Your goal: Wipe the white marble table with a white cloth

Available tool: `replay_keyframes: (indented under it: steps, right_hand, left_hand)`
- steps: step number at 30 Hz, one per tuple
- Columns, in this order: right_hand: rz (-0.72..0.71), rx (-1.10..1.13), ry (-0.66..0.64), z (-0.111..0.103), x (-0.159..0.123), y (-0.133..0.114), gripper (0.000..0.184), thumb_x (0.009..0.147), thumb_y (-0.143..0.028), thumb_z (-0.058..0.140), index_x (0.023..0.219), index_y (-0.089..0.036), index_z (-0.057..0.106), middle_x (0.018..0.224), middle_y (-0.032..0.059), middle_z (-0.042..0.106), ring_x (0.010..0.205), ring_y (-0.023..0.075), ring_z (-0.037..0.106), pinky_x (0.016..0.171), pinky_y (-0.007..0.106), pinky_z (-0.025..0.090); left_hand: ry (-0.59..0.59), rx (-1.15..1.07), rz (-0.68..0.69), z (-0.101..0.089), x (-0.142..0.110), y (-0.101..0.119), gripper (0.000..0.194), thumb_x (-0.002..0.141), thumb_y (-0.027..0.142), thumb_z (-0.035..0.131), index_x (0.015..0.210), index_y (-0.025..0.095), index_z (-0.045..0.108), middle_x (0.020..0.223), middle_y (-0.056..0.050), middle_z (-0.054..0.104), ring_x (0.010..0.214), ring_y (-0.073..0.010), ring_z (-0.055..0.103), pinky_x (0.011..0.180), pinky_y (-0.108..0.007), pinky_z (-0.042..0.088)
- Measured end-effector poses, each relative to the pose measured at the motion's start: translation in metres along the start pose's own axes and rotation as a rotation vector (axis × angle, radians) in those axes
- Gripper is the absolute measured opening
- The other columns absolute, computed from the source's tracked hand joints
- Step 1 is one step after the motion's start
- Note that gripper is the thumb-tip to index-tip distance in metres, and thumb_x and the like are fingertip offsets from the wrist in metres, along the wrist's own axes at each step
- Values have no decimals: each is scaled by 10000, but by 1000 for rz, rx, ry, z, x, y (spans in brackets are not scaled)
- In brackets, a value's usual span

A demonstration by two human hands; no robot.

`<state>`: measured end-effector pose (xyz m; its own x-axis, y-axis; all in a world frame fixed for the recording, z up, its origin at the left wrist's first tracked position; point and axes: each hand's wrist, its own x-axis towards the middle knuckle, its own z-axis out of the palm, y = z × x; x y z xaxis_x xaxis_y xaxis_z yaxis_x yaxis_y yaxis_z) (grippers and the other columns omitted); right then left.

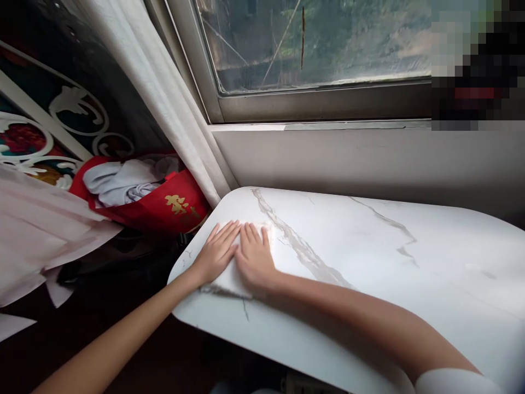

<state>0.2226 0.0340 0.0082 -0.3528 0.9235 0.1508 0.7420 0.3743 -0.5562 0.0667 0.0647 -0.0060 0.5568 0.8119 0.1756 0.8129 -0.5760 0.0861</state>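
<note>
My left hand (216, 253) lies flat, its fingers stretched out and pointing away from me. Close beside it, my right hand (255, 256) rests palm down too, fingers extended, with the two hands meeting at the fingertips and thumbs. Under both palms is a thin white sheet (232, 278), cloth or paper; I cannot tell which, as much of it is covered. It sits near the left end of a white table (369, 257) with grey marble veining.
A window (320, 49) in a metal frame rises behind the table, above a pale wall. Left of it hangs a white curtain (164, 82). A red bag (164, 202) with gold print holds grey fabric (123, 178). Pink cloth (53, 224) drapes at far left by white scrollwork (77, 109).
</note>
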Motion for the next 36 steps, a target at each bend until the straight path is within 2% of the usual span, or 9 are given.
replay_keyframes:
  steps: [4,8,11,15,20,25,28,32,36]
  right_hand:
    - [46,-149,117,-13,61,50,554,914,-237,231,1404,13,290,1478,156,288,1381,221,187,1127,422,50]
    - [141,-259,181,-34,101,102,545,910,-241,265,1398,-3,312,1472,152,309,1371,214,213,1116,397,80]
    - [192,-299,255,-47,113,129,526,906,-230,281,1379,-13,352,1445,151,364,1349,217,258,1107,389,109]
    - [215,-316,305,-52,117,141,501,906,-219,283,1353,-24,398,1408,147,424,1322,228,303,1097,397,137]
    - [190,-342,294,-50,110,138,507,914,-234,290,1364,-18,381,1429,154,391,1336,230,281,1103,402,121]
    - [152,-366,233,-49,79,125,524,917,-239,279,1386,-15,348,1456,153,343,1358,237,247,1111,409,118]
    - [129,-373,199,-45,40,108,537,924,-253,257,1401,-15,321,1470,156,308,1370,246,221,1116,430,120]
    - [75,-339,129,-42,-34,75,552,938,-274,207,1419,-12,273,1492,152,240,1392,244,143,1132,458,93]
    - [-3,-231,42,-42,-114,45,560,944,-297,217,1460,-89,156,1519,82,125,1403,211,48,1152,470,56]
  left_hand:
    - [-8,31,-38,16,89,-16,512,902,219,240,1381,90,367,1448,-114,348,1358,-205,260,1119,-435,140]
    - [3,29,-26,30,169,-12,488,891,192,299,1365,121,392,1445,-96,361,1349,-193,281,1119,-414,139]
    - [25,15,-13,37,206,-4,462,896,190,325,1346,147,420,1423,-84,403,1325,-197,327,1115,-412,151]
    - [50,4,-3,44,223,0,433,908,193,330,1324,161,447,1387,-79,455,1296,-200,369,1107,-412,178]
    - [66,5,-4,43,212,4,437,922,197,309,1342,156,420,1412,-84,419,1316,-199,340,1111,-426,158]
    - [64,9,-28,37,176,26,459,924,203,292,1366,126,389,1445,-108,361,1353,-213,273,1120,-439,131]
    - [83,-5,-17,33,137,48,468,923,213,284,1374,136,383,1447,-103,357,1352,-219,276,1123,-446,144]
    - [111,-30,20,23,65,88,485,928,224,266,1401,147,346,1449,-95,353,1362,-216,251,1134,-466,121]
    - [87,-77,83,8,-9,133,561,919,231,287,1466,159,187,1477,-94,281,1380,-245,178,1136,-515,117]
